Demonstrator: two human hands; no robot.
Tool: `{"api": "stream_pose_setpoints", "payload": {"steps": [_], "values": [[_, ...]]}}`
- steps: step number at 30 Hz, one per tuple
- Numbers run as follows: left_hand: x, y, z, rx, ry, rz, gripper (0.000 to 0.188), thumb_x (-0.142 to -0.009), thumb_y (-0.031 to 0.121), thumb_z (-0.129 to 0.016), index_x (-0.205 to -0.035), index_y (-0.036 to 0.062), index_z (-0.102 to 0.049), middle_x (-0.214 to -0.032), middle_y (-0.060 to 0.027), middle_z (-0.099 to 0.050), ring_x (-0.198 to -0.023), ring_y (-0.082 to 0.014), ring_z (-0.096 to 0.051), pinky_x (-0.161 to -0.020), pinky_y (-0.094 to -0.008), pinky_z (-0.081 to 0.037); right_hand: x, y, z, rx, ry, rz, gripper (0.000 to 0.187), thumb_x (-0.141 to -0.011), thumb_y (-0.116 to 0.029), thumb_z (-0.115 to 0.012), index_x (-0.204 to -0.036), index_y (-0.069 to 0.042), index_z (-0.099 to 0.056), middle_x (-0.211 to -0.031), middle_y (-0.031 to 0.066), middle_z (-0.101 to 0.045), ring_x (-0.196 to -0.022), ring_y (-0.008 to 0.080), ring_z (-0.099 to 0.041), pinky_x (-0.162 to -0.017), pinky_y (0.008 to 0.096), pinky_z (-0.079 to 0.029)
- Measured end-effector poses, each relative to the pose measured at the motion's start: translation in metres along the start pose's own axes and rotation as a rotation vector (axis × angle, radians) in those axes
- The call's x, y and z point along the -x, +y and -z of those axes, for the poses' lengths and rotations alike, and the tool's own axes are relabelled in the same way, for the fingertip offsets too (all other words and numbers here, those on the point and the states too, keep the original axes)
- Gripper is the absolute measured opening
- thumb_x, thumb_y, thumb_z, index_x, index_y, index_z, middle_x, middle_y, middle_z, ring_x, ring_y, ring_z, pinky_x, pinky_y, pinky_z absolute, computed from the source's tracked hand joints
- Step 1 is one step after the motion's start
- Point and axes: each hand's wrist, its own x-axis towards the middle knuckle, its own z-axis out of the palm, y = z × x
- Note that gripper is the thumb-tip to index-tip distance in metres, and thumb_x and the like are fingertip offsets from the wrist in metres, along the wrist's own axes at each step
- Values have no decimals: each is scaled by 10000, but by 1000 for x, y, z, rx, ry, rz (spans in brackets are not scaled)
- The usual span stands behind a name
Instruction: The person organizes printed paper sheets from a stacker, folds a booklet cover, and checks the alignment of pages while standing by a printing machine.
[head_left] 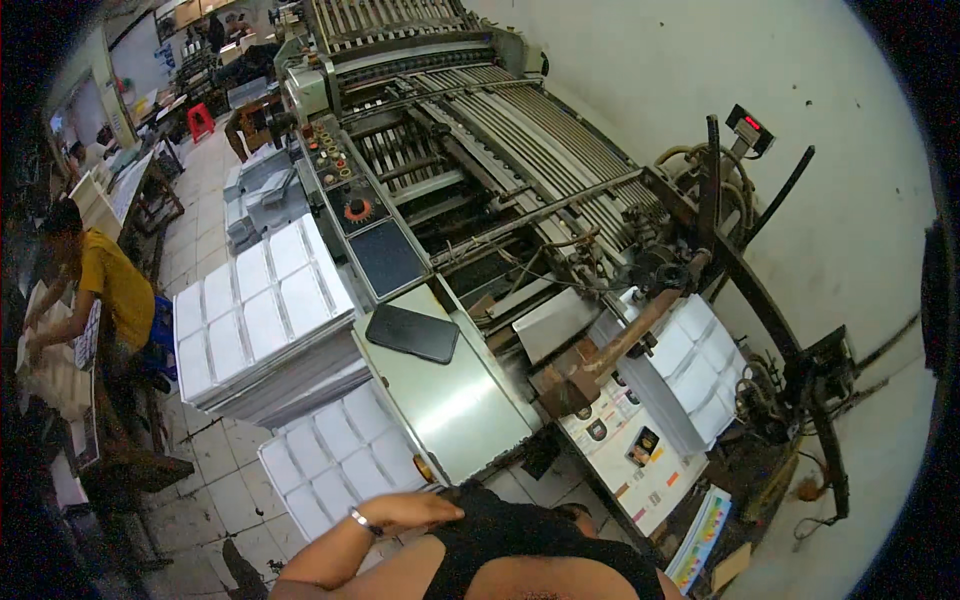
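My left hand (415, 511), with a silver band (364, 521) at the wrist, lies against my black clothing (500, 530). Its fingers are stretched out and it holds nothing I can see. Only a small patch of skin, perhaps my right hand (576, 513), shows past the clothing; its fingers are hidden. Beyond my left hand is a low stack of white sheets (335, 455) marked off in blocks. A black phone (412, 333) lies on the pale metal cover (460, 410) of a large machine (520, 130).
A taller stack of sheets (262, 300) stands left of the control panel (385, 255). More sheets (690, 360) sit under the metal arm at right, beside a printed board (635, 450). A person in yellow (118, 290) works at a bench far left. A red stool (200, 121) stands behind.
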Motion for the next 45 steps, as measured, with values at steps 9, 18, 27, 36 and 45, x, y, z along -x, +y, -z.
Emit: {"api": "stream_pose_setpoints", "payload": {"steps": [9,18,27,36,45], "values": [[88,133,184,-224,1008,-603,350,-1003,256,-584,-1266,32,-644,-1154,-94,-702,-1025,-179,-643,-923,-330,-504,-75,89,-27,-251,134,14,633,-843,-490,-730,-1315,-82,-627,-1383,210,-574,-1270,394,-543,-1104,459,-399],[99,104,456,-790,1629,-168,573,-850,60,-623,-1405,184,-553,-1445,-223,-480,-1264,-384,-511,-1057,-461,-430,-66,9,-13,-228,169,-1,624,-859,-501,-730,-1286,-56,-631,-1351,182,-602,-1263,387,-542,-1091,448,-415],[43,118,580,-997,1535,267,623,-846,41,-543,-1415,294,-563,-1593,-200,-303,-1439,-382,-348,-1159,-455,-339,12,-93,23,-195,279,-150,633,-865,-543,-694,-1251,-43,-653,-1294,205,-634,-1192,356,-607,-1029,428,-465],[103,20,737,-1334,1496,418,765,-815,32,-598,-1499,334,-437,-1605,-170,-273,-1468,-409,-274,-1094,-529,-416,-19,-89,24,-157,215,-208,672,-841,-542,-702,-1291,-49,-627,-1300,237,-622,-1214,388,-591,-1038,437,-461],[65,85,671,-1459,1452,665,760,-910,141,-567,-1569,376,-269,-1654,-134,-173,-1515,-376,-185,-1088,-746,-258,-25,-76,11,-193,216,-235,639,-866,-496,-697,-1318,-52,-613,-1363,209,-593,-1251,376,-569,-1071,436,-440]]}}
